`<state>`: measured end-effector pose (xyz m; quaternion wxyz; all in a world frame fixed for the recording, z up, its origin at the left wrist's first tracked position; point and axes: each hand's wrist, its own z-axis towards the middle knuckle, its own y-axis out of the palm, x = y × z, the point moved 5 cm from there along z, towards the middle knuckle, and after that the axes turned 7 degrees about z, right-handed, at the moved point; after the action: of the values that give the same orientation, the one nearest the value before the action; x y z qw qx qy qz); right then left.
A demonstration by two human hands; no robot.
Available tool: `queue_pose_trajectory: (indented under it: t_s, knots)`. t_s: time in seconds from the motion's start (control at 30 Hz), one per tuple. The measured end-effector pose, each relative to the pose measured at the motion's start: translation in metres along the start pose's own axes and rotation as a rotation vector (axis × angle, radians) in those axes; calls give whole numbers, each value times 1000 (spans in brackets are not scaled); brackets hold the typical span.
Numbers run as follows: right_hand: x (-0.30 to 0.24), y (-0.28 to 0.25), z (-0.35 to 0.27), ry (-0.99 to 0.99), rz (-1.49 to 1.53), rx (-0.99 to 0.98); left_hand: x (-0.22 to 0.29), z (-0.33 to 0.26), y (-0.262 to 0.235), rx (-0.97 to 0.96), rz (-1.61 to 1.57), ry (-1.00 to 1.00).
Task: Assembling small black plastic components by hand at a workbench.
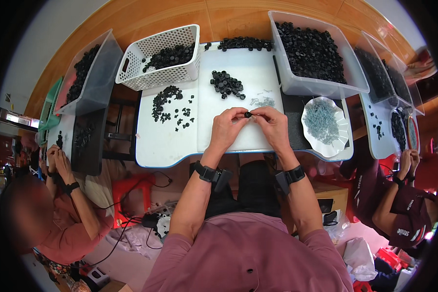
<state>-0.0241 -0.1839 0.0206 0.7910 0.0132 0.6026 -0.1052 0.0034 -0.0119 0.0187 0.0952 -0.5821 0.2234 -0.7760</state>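
**Small-Part Assembly: Fitting Step in Hand**

White table top [170,146] is serving as the work surface, with a wooden floor showing beyond it. Above its near edge, a small black part [248,114] is being held between both hands. The left hand [225,129] is pinching it from one side, fingers closed on it, while the right hand [273,127] is closing thumb and forefinger on it from the other. Whether a second piece is being pressed into it cannot be told; the part is too small.

Judged from this grip, a fitting or joining step is under way. The next move is calling for steady finger pressure and fine alignment.

Further out, a cluster of black caps [227,83] is lying mid-table, and small black pieces [168,102] are lying scattered to the left. Thin metal pins [264,101] are lying just beyond the right hand. A scalloped white dish [343,126] is holding more pins. A white perforated basket [163,73] and a clear bin [321,87] are holding black parts.
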Motion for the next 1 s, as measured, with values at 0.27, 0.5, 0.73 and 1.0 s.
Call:
queue_pose_trajectory:
  t_s: [0.27, 0.5, 0.73, 1.0]
  knots:
    - [0, -1, -1, 30, -17, 7, 2, 1, 1, -19, 50, 1]
    - [2, 0, 0, 40, -20, 9, 2, 1, 1, -22, 64, 13]
    - [3, -1, 1, 76, -17, 7, -1, 1, 1, -18, 58, -2]
    - [-2, -1, 1, 8, -3, -10, 3, 1, 0, -20, 72, 29]
